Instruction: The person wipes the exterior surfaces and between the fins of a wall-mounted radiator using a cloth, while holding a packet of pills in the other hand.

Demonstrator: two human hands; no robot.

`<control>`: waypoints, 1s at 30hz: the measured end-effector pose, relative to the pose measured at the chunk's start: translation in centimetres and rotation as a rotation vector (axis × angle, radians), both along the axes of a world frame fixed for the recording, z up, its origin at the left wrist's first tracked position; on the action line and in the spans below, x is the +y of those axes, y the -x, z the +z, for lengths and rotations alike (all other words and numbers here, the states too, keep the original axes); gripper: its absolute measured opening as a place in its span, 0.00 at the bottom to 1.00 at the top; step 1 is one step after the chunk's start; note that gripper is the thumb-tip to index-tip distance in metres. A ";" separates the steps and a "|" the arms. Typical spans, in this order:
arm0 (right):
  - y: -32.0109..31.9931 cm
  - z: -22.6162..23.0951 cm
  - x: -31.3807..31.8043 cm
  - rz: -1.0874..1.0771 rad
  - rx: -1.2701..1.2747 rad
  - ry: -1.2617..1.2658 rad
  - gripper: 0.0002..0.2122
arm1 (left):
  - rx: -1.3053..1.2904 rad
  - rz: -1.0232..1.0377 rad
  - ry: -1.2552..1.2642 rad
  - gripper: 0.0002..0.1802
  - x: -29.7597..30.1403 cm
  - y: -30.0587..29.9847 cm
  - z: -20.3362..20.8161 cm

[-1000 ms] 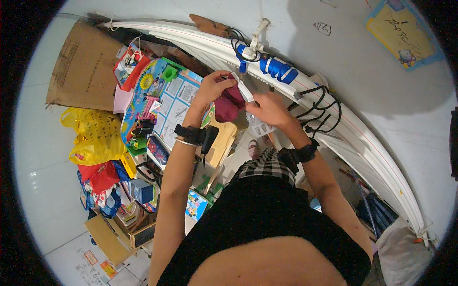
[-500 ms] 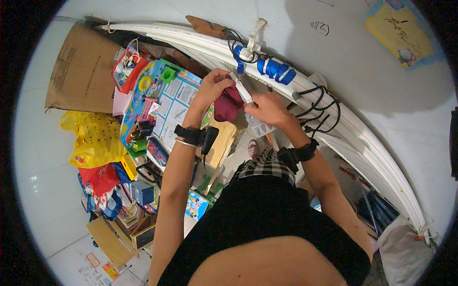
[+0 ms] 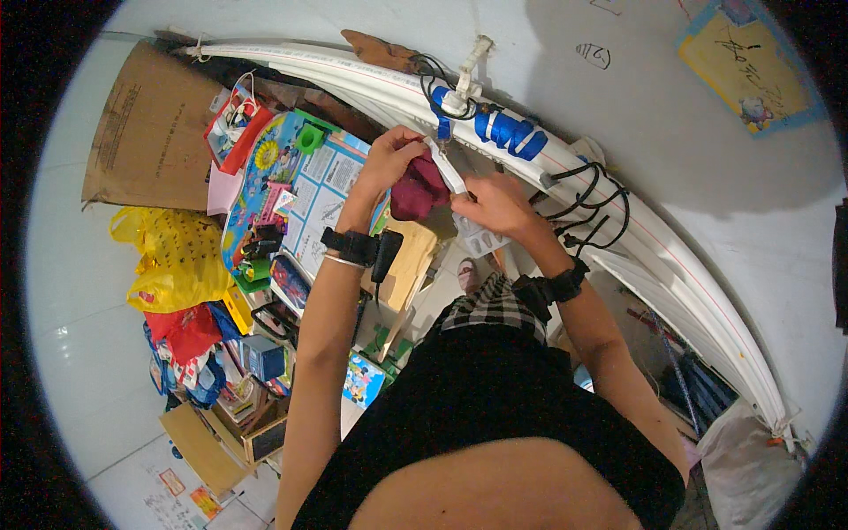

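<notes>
My left hand (image 3: 390, 162) is closed, pinching the upper edge of a maroon cloth (image 3: 419, 189) that hangs below the fingers. A flat white strip (image 3: 448, 168) runs slantwise along the cloth's right side, its upper end close to my left fingertips. Around the lower end of that strip my right hand (image 3: 496, 202) is closed. Beneath my right hand hangs a pale, see-through piece with several openings (image 3: 480, 238); whether it joins the strip cannot be told. Part of the cloth is hidden behind the strip and fingers.
White pipes (image 3: 636, 256) curve past my hands, with blue ribbon (image 3: 508, 134) and black cords (image 3: 605, 201) around them. To the left stand a colourful children's desk (image 3: 309, 190), a cardboard sheet (image 3: 146, 132) and a yellow plastic bag (image 3: 177, 256). A wooden seat (image 3: 408, 261) is below my left hand.
The maroon cloth has shifted slightly left and hangs a little differently beside the strip. Both hands keep their grips almost in the same place.
</notes>
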State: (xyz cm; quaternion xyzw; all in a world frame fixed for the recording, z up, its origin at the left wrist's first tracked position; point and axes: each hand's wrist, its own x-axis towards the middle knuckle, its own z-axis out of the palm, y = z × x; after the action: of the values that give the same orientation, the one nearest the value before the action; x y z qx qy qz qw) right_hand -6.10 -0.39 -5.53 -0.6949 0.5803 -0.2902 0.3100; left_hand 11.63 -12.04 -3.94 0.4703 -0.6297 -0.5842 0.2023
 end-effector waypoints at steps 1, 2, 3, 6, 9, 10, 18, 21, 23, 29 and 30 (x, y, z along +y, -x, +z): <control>0.0 -0.1 0.0 -0.003 -0.005 0.013 0.17 | -0.007 0.021 0.016 0.13 0.1 0.0 -0.1; 0.1 -0.3 0.0 -0.007 -0.010 0.026 0.17 | -0.014 0.041 0.032 0.13 0.4 0.3 0.1; 0.2 -0.5 0.0 -0.013 -0.009 0.024 0.17 | -0.013 0.036 0.030 0.13 1.0 0.9 1.0; 0.2 -0.9 0.1 -0.022 -0.042 0.034 0.17 | -0.031 0.059 -0.102 0.09 2.1 1.5 2.4; 0.2 -0.4 0.1 0.003 -0.008 0.003 0.17 | -0.060 0.032 -0.028 0.10 0.5 0.4 0.4; 0.1 -0.2 0.1 0.004 -0.016 0.020 0.17 | -0.040 0.009 -0.037 0.12 0.0 0.0 -0.1; 0.3 -0.7 0.1 -0.015 -0.009 0.043 0.16 | -0.010 0.004 -0.132 0.13 1.7 1.5 1.6; 0.5 -0.3 0.2 -0.006 -0.001 0.008 0.17 | -0.015 0.030 -0.196 0.15 1.6 1.6 1.5; 0.5 -0.2 0.2 0.022 0.039 0.014 0.18 | -0.154 -0.022 -0.020 0.15 0.6 1.0 0.4; 0.3 -0.3 0.2 -0.010 -0.007 -0.019 0.17 | -0.079 0.047 0.017 0.09 -0.3 0.1 -0.9; 0.4 -0.4 0.2 -0.015 -0.005 -0.018 0.17 | -0.077 0.042 0.018 0.09 -0.3 0.1 -0.8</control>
State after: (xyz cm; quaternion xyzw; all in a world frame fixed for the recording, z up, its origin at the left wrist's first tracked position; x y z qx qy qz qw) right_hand -6.49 -0.17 -5.97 -0.6870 0.5874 -0.2890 0.3153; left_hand 11.54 -12.36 -4.77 0.5037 -0.6323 -0.5555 0.1947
